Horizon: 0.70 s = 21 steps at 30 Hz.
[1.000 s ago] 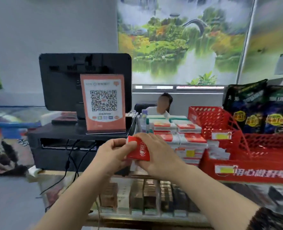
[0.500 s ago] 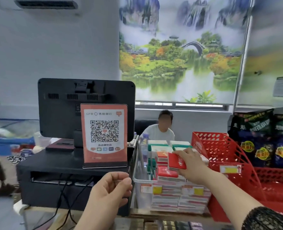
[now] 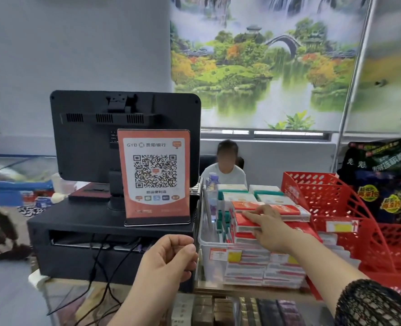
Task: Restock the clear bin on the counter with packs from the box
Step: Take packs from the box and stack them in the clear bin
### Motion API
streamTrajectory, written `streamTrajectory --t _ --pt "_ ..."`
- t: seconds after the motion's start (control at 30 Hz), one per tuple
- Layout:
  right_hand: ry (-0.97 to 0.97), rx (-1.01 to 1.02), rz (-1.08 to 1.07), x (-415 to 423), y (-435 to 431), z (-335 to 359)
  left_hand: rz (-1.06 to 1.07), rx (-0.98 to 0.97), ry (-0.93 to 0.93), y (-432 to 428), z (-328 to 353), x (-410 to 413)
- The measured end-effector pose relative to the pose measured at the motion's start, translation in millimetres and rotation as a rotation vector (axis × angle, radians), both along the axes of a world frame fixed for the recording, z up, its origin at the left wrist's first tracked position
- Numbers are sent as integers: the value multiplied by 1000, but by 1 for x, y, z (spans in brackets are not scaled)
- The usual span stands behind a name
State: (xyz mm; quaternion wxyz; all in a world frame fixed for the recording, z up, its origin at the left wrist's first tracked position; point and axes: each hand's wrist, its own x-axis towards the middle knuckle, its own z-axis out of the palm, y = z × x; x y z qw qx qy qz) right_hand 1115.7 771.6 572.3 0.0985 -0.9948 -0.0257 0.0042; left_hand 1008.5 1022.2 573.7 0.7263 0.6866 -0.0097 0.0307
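shop bench point(image 3: 253, 293) up front. left hand point(image 3: 168, 260) is curled loosely, nothing gripped. further back, a red pack point(image 3: 243, 222) is pressed flat by the right hand point(image 3: 268, 229), fingers released, probably seating it in the clear bin point(image 3: 204, 260).

Soft, even indoor light, no hard shadows. Edges bow with wide-angle distortion; the surface below both hands blurs, as do the far corners.
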Motion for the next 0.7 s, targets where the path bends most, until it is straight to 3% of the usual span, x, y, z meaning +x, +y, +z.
streamTrajectory --t 0.1,0.23,0.3,0.43,0.7 --pt "-76 -10 -42 -9 8 3 2 2 -5 -2 2 -2" --pt "-582 207 -40 -30 25 6 11 0 -9 -2 4 -7" --pt "-733 372 32 -46 37 1 25 7 -7 -1 1 -10" --pt "-632 568 207 -89 62 -23 28 50 24 -2 -17 -16" --pt "-200 585 198 -128 91 -136 61 112 167 0 -106 -16"
